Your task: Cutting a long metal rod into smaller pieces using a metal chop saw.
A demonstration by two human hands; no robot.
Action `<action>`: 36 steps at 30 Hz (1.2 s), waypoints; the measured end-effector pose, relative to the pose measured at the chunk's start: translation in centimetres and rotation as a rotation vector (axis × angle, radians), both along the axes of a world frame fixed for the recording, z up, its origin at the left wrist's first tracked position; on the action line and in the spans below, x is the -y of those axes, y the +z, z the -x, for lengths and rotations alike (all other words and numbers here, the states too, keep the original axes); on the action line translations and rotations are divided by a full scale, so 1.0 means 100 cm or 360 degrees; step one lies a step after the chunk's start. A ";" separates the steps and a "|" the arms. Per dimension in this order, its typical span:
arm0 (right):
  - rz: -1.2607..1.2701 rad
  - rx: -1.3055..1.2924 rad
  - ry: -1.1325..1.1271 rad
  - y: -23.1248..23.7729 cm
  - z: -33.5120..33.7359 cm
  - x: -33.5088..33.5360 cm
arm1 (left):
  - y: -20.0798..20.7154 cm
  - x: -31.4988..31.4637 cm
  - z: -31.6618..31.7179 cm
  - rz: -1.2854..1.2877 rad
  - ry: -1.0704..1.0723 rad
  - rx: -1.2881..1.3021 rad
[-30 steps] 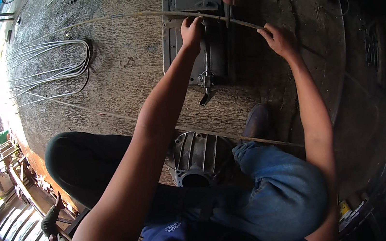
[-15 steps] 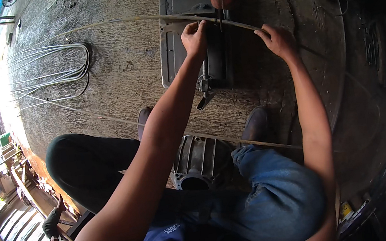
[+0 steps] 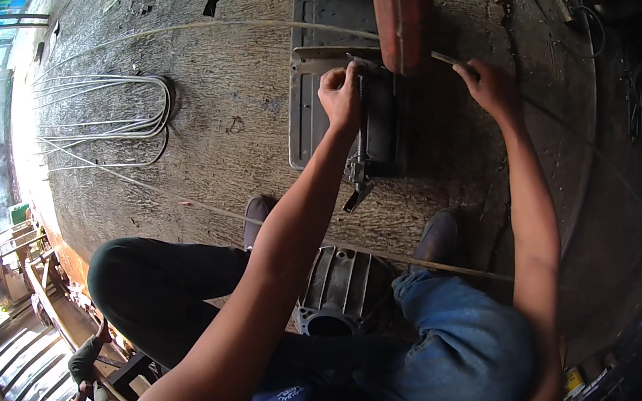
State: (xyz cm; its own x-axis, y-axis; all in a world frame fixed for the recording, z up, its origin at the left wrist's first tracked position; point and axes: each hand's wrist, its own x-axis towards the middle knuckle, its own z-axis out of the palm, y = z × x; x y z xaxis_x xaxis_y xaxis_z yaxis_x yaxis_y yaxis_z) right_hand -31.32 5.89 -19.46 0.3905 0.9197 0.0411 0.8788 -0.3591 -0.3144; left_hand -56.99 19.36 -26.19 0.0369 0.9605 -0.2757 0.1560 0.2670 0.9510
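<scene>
R hand grasping thin metal rod, which runs L across chop-saw base, partly behind red blade guard. L hand, fingers curled, nr clamp screw; can't tell if gripping.

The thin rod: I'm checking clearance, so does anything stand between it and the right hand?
Nothing visible does: the right hand grips the thin rod. Just left of that hand, a red machine part hides some of the rod.
</scene>
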 end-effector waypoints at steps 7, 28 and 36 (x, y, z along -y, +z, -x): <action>-0.0357 -0.0105 0.0107 0.019 0.000 0.010 | 0.024 -0.017 0.003 -0.0595 -0.0382 0.0127; -0.0099 -0.0047 0.0110 0.019 0.013 0.016 | -0.005 -0.056 0.020 -0.0170 -0.1010 0.0081; -0.0122 0.0024 0.0073 0.006 0.014 0.020 | 0.053 -0.064 0.059 -0.1141 -0.0643 -0.0325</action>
